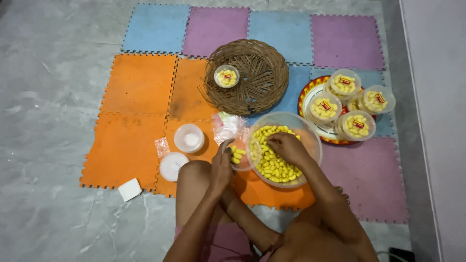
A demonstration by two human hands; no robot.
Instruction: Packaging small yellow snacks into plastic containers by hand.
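holding small tub [239,156] of yellow pieces, left hand [221,167]; right hand [287,146] pinching pieces in clear bowl [310,133].

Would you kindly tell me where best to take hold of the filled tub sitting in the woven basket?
Probably grip the small round tub by its rim and sides, coming straight down from above. It stands upright, and the woven basket rises around it, blocking a low sideways approach.
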